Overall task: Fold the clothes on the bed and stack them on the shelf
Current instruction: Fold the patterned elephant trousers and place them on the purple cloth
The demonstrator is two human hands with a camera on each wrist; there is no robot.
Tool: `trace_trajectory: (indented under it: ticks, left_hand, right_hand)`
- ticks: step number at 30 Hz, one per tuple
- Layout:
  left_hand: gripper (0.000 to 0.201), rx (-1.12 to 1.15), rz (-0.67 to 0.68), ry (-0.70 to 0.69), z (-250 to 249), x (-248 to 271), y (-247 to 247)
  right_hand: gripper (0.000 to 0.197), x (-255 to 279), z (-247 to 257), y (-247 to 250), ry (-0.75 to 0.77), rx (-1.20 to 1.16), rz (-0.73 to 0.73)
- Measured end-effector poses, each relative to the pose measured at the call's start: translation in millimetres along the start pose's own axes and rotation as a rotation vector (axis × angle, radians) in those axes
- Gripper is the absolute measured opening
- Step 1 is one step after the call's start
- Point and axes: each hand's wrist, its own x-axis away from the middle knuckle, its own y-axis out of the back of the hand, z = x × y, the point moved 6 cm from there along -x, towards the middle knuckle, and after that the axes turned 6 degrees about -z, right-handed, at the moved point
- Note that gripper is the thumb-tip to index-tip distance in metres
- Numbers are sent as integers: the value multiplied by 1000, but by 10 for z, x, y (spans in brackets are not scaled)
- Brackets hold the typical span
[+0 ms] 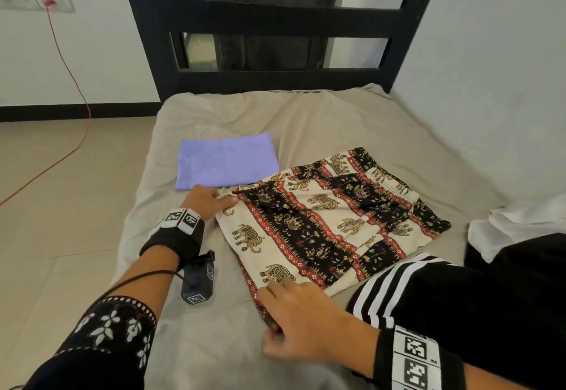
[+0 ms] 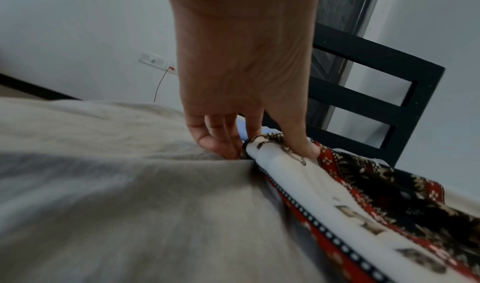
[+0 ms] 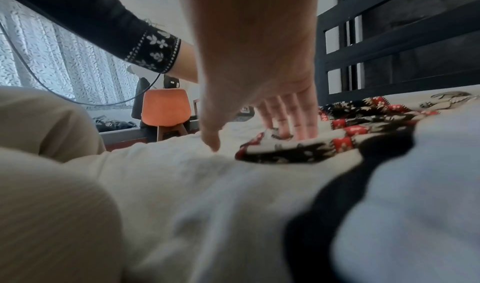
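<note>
1. A beige sheet covers the bed, which stands against a dark slatted headboard and a white wall.
2. The elephant-print garment, patterned in cream, black and red bands, lies partly folded in the middle of the bed, its layers overlapping at an angle.
3. The left hand holds the far left corner of that garment: in the left wrist view the thumb presses on top of the rolled edge while the fingers curl beneath it, so the corner is pinched.
4. The right hand rests at the garment's near left corner. The right wrist view shows its fingers straight and spread flat on the fabric, the thumb touching the sheet just beside the edge; it grips nothing.
5. A folded lavender cloth lies flat on the sheet beyond the left hand, just beside the patterned garment's far edge.
6. A black garment with white stripes lies at the near right, overlapping the elephant-print garment's near edge.
7. A white cloth sits crumpled at the right side of the bed.
8. A red cable runs from a wall socket down across the tiled floor.
9. An orange chair shows in the right wrist view, well apart from the bed.
</note>
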Motion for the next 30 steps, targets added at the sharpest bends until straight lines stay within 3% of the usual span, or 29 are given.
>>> trace_trajectory:
  ticks: [2,4,6,8,10,14,19,23,27,30]
  left_hand:
    - [46,60,66,58,46,43,-52]
    - [46,110,140,109,88,63,-98]
    - [41,261,181,179,73,99,-112]
    - [21,460,149,250,-39,187,-27]
    - [17,569,78,276,-185,261,139]
    - [31,684,-53,193,-487,486,666]
    - [24,741,-138,-16,-1008,961,1545]
    - [19,827,-129,-177,-1423,1420,2285]
    - [14,867,-185,-326,-1620,1892,2945]
    - [14,776,-293,-335,-1563,2119,3288]
  right_hand:
    - [57,-19,11,-100,-123,38,73]
    - [54,-57,39,-207,-216,91,129]
    - [47,-102,40,-263,-269,146,88]
    - [44,-85,3,-147,-311,123,95]
    - [38,-31,-126,76,-368,35,48]
    - [34,153,-440,841,-429,-32,-232]
    - [15,376,-754,2028,-461,-74,-547]
    - [20,449,-745,2887,-394,-136,-733]
    - [20,477,-642,3507,-321,-268,-731]
    - [20,504,-514,3818,-244,-275,-741]
